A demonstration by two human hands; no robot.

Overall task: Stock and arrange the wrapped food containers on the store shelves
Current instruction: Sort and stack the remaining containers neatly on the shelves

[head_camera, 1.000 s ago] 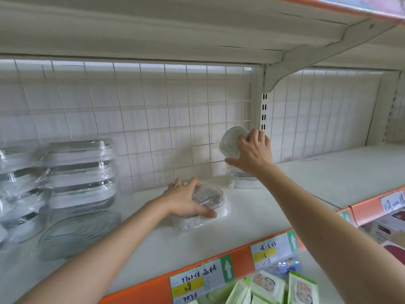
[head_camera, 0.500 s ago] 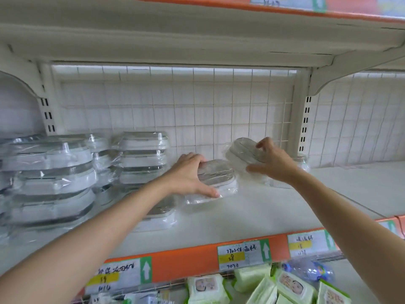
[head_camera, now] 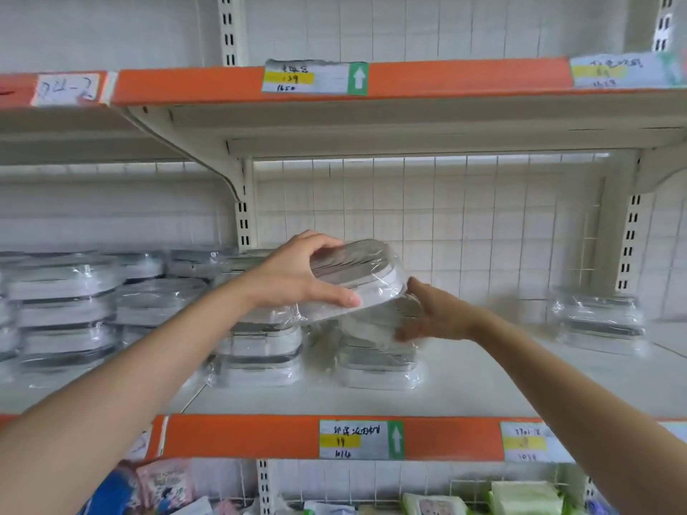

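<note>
A: What is closest to us?

B: Down low there are soft packs [head_camera: 524,498] in green and white, and pink and blue packs [head_camera: 163,485] on the left. Above them runs an orange strip [head_camera: 241,436] on the shelf edge. It has a white tag [head_camera: 361,439] with a yellow bar, a green box with a white arrow pointing up, and the number 1014. The handwriting on top is too messy to read.

A: And the hands?

B: The left hand [head_camera: 297,276] grips a wrapped container [head_camera: 357,278]. Its thumb is under the front edge and its fingers curl over the top. The container is tilted, up in the air above the shelf [head_camera: 483,388]. The right hand [head_camera: 435,315] is blurry. Its fingers reach to another wrapped container [head_camera: 375,321] on top of a stack [head_camera: 379,366], but I cannot tell if they pinch it.

A: What is farther back?

B: More wrapped stacks [head_camera: 63,310] fill the left side, and a small stack [head_camera: 600,325] sits far right. Up high, another orange strip has a tag [head_camera: 316,76] saying 139 and 1650.
</note>
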